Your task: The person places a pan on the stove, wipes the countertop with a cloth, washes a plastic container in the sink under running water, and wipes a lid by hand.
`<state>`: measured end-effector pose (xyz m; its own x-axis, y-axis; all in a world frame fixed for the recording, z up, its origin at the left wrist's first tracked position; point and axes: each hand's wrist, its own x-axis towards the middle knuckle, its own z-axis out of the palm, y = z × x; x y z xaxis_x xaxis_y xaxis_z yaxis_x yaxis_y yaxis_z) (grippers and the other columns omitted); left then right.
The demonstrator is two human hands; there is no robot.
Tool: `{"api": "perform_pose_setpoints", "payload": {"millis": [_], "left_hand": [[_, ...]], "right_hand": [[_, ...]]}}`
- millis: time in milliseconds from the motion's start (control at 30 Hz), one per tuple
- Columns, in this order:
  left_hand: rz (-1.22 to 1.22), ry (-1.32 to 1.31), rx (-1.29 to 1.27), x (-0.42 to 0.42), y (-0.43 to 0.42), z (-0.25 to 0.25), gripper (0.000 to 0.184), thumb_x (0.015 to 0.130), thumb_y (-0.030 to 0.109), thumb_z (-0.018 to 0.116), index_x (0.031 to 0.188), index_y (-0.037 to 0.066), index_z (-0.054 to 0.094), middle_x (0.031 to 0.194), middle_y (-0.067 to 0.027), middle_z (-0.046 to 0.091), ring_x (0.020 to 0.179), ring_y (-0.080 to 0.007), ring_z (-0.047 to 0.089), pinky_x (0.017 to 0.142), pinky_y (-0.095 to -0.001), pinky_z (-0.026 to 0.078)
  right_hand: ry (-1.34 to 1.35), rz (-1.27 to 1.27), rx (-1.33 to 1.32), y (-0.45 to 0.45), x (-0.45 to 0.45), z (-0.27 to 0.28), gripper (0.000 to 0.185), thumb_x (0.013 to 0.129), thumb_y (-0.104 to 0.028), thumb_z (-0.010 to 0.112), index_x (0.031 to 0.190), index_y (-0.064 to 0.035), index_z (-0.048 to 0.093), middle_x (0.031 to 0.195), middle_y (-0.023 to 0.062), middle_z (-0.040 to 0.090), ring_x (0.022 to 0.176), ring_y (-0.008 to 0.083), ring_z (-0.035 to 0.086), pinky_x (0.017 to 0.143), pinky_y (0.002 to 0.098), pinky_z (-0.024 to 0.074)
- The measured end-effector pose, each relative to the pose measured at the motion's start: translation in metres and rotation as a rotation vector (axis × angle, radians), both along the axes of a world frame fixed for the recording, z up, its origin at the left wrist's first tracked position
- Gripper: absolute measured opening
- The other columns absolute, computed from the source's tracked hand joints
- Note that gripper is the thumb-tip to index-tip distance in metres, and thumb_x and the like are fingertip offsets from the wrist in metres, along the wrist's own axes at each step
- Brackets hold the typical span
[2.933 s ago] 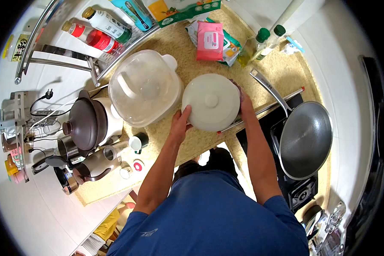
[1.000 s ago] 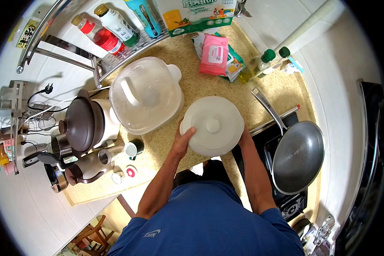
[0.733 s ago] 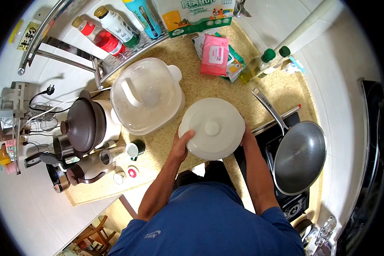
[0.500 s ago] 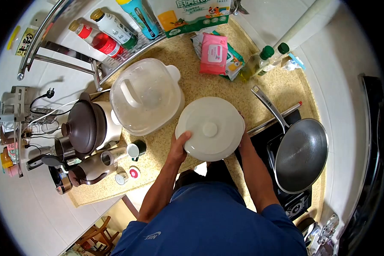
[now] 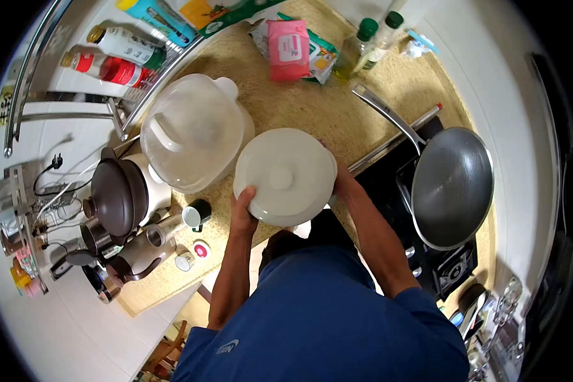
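Between both hands is a round white lidded pot (image 5: 261, 156), its lid on and its small round knob facing up. My left hand (image 5: 243, 213) is closed on its near left side, with the thumb resting over the lid's rim. At its right side is my right hand (image 5: 342, 181), gripping the edge, with most of the fingers hidden underneath or behind it. The pot is held in front of my body, over the counter's edge. Just to its left stands a big translucent box with a domed, handled lid (image 5: 200, 127).
On the right, a frying pan (image 5: 453, 191) rests on a black gas stove (image 5: 395, 159). Oil bottles (image 5: 356, 48) and a pink wipes pack (image 5: 290, 51) lie toward the back. At left are a brown-lidded cooker (image 5: 118, 197), a dark mug (image 5: 200, 213) and a kettle (image 5: 143, 258).
My view has shifted, so most of the counter items appear further left and higher. Both hands keep hold of the lidded pot, which has moved slightly left toward the translucent box.
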<state>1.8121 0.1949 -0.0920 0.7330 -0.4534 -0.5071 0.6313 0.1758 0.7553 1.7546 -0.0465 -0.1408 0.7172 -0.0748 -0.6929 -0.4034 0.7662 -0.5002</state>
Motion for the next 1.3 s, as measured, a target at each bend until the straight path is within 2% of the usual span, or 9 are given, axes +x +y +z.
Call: {"api": "perform_pose_setpoints", "payload": {"millis": [133, 633, 700, 767, 900, 1000, 1167, 1233, 1300], "left_hand": [[-0.050, -0.022, 0.017, -0.002, 0.017, 0.000, 0.086, 0.080, 0.048, 0.068, 0.141, -0.003, 0.037, 0.135, -0.0185, 0.052, 0.123, -0.0301, 0.052, 0.103, -0.0411, 0.044], [-0.376, 0.015, 0.009, 0.002, 0.085, -0.014, 0.088, 0.079, 0.050, 0.070, 0.140, -0.005, 0.038, 0.134, -0.0188, 0.052, 0.123, -0.0313, 0.053, 0.104, -0.0414, 0.044], [-0.407, 0.039, 0.039, 0.002, 0.097, -0.021, 0.088, 0.078, 0.050, 0.071, 0.139, -0.005, 0.038, 0.134, -0.0188, 0.053, 0.122, -0.0310, 0.054, 0.103, -0.0414, 0.045], [-0.439, 0.055, 0.063, 0.003, 0.103, -0.023, 0.089, 0.078, 0.051, 0.071, 0.139, -0.005, 0.039, 0.133, -0.0188, 0.053, 0.120, -0.0307, 0.055, 0.102, -0.0414, 0.046], [-0.500, 0.019, 0.043, 0.001, 0.109, -0.020, 0.090, 0.077, 0.053, 0.072, 0.138, -0.005, 0.041, 0.131, -0.0187, 0.055, 0.118, -0.0296, 0.057, 0.100, -0.0407, 0.047], [-0.521, 0.007, 0.021, 0.002, 0.113, -0.015, 0.089, 0.077, 0.053, 0.072, 0.138, -0.004, 0.041, 0.131, -0.0181, 0.055, 0.117, -0.0290, 0.057, 0.099, -0.0404, 0.048], [-0.497, -0.024, 0.002, 0.005, 0.115, -0.003, 0.089, 0.076, 0.053, 0.072, 0.138, -0.003, 0.042, 0.130, -0.0166, 0.056, 0.117, -0.0281, 0.058, 0.098, -0.0400, 0.049], [-0.489, 0.005, 0.019, 0.007, 0.117, -0.006, 0.089, 0.076, 0.053, 0.073, 0.138, -0.002, 0.042, 0.130, -0.0156, 0.056, 0.116, -0.0279, 0.058, 0.098, -0.0395, 0.049], [-0.443, 0.012, -0.001, 0.005, 0.114, -0.002, 0.087, 0.075, 0.050, 0.074, 0.137, -0.004, 0.043, 0.128, -0.0165, 0.058, 0.114, -0.0277, 0.059, 0.096, -0.0392, 0.050]], "right_hand": [[-0.085, -0.083, 0.076, 0.024, -0.013, -0.031, 0.060, 0.093, -0.064, 0.048, 0.126, -0.0149, 0.058, 0.112, 0.0054, 0.064, 0.100, 0.0168, 0.059, 0.085, 0.0338, 0.0486], [-0.180, -0.523, 0.005, 0.131, -0.082, -0.008, 0.040, 0.098, -0.050, 0.049, 0.113, -0.0149, 0.061, 0.103, 0.0033, 0.064, 0.094, 0.0151, 0.060, 0.082, 0.0337, 0.0494], [-0.244, -0.564, 0.121, 0.136, -0.093, -0.001, 0.040, 0.100, -0.047, 0.048, 0.120, -0.0141, 0.060, 0.109, 0.0054, 0.065, 0.099, 0.0158, 0.061, 0.083, 0.0345, 0.0499], [-0.166, -0.497, 0.308, 0.138, -0.102, 0.011, 0.055, 0.102, -0.047, 0.040, 0.142, -0.0099, 0.045, 0.136, 0.0110, 0.054, 0.124, 0.0241, 0.053, 0.105, 0.0376, 0.0404], [0.036, -0.336, 0.279, 0.131, -0.109, 0.017, 0.054, 0.101, -0.047, 0.040, 0.141, -0.0108, 0.045, 0.137, 0.0097, 0.054, 0.120, 0.0249, 0.055, 0.102, 0.0390, 0.0431], [0.033, -0.139, 0.056, 0.130, -0.109, 0.027, 0.051, 0.101, -0.046, 0.041, 0.137, -0.0122, 0.049, 0.135, 0.0084, 0.055, 0.114, 0.0253, 0.057, 0.096, 0.0378, 0.0460], [-0.321, -0.368, 0.141, 0.140, -0.096, -0.002, 0.044, 0.095, -0.040, 0.053, 0.129, -0.0126, 0.054, 0.128, 0.0089, 0.058, 0.112, 0.0230, 0.057, 0.093, 0.0344, 0.0472], [-0.372, -0.197, -0.545, 0.147, -0.090, -0.049, 0.033, 0.100, -0.033, 0.046, 0.122, -0.0104, 0.056, 0.116, 0.0065, 0.061, 0.105, 0.0192, 0.060, 0.088, 0.0360, 0.0507], [-0.365, -0.392, -0.392, 0.154, -0.081, -0.079, 0.031, 0.100, -0.032, 0.047, 0.120, -0.0106, 0.058, 0.118, 0.0060, 0.061, 0.107, 0.0190, 0.059, 0.089, 0.0364, 0.0506]]}}
